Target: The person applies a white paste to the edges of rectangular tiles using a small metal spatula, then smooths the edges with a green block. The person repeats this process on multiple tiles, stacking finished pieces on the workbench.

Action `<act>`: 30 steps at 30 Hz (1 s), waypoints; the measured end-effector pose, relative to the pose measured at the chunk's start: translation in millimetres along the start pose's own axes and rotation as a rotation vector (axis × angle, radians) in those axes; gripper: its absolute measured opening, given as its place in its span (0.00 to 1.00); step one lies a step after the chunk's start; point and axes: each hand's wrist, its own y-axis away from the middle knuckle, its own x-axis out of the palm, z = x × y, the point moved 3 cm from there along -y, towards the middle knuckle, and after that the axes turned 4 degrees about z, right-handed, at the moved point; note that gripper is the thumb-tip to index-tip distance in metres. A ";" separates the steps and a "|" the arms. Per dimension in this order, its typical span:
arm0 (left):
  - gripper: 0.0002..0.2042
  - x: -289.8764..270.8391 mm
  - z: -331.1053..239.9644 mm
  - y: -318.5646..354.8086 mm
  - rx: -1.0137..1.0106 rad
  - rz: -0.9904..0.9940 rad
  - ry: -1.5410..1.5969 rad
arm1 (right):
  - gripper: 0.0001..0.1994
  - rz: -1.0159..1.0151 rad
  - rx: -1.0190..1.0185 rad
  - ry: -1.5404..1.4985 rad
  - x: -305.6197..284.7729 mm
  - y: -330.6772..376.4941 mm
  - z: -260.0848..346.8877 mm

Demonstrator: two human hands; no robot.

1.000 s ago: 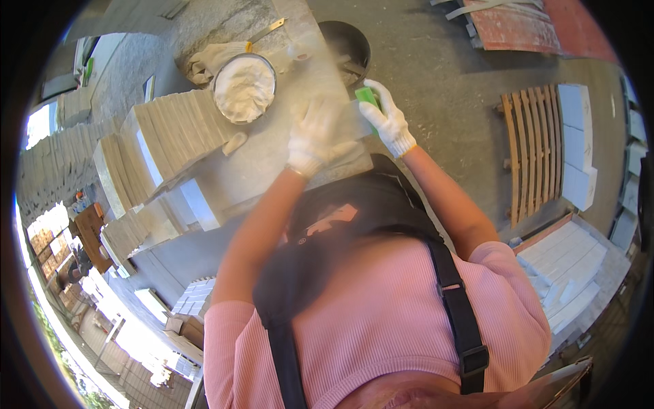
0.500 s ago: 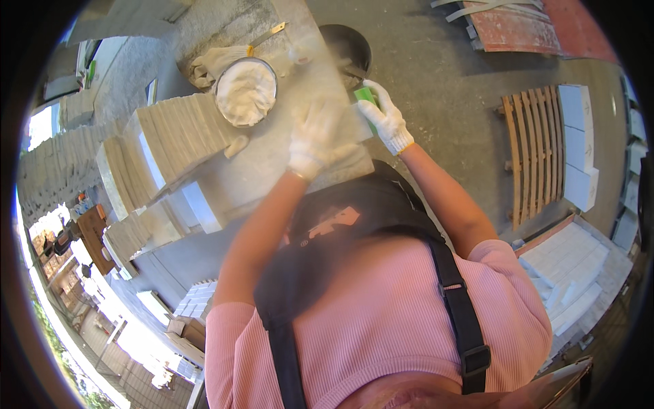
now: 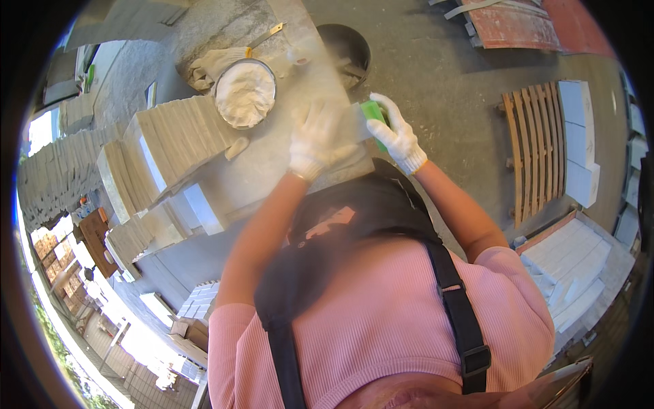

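My left hand [image 3: 310, 140], in a white knit glove, rests flat on the pale worktable [image 3: 272, 146] with its fingers stretched out. A flat, pale piece seems to lie beneath it, but haze blurs its outline. My right hand [image 3: 400, 142], gloved alike, is closed round a green scraper-like tool [image 3: 372, 112] just past the table's right edge. A thin, translucent plate sticks out from the green part toward the table. Beyond my left hand stands a round metal bowl [image 3: 275, 92] heaped with white paste or powder [image 3: 245, 92].
Stacked grey-white slabs [image 3: 184, 133] crowd the table's left side. A knife with a yellow handle [image 3: 274, 31] and a cloth glove [image 3: 211, 67] lie behind the bowl. A black tub [image 3: 349, 48] stands past the right edge; a wooden pallet [image 3: 535, 153] is farther right.
My right hand has shifted slightly right and nearer to me with the green tool, which is turned to show more of its face. My left hand stays almost where it was.
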 end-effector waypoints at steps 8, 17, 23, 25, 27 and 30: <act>0.40 -0.2 -1.2 1.7 -0.001 -0.048 -0.021 | 0.31 -0.047 -0.107 -0.022 6.7 -19.2 6.1; 0.41 7.5 4.1 4.5 -0.013 -0.031 -0.013 | 0.32 -0.054 -0.179 0.104 2.2 -5.6 3.7; 0.40 20.6 8.4 8.7 -0.010 -0.062 -0.120 | 0.31 -0.051 0.003 0.020 -7.7 -57.0 -32.0; 0.41 23.7 9.2 9.6 -0.003 -0.083 -0.093 | 0.31 -0.130 -0.027 0.063 -21.4 -46.8 -24.9; 0.44 25.2 8.1 11.3 -0.018 -0.034 -0.010 | 0.28 -0.171 -0.142 -0.075 -32.3 -30.6 -6.7; 0.45 20.0 3.5 12.0 -0.069 0.029 0.028 | 0.29 -0.179 -0.045 -0.178 -34.6 -20.5 20.9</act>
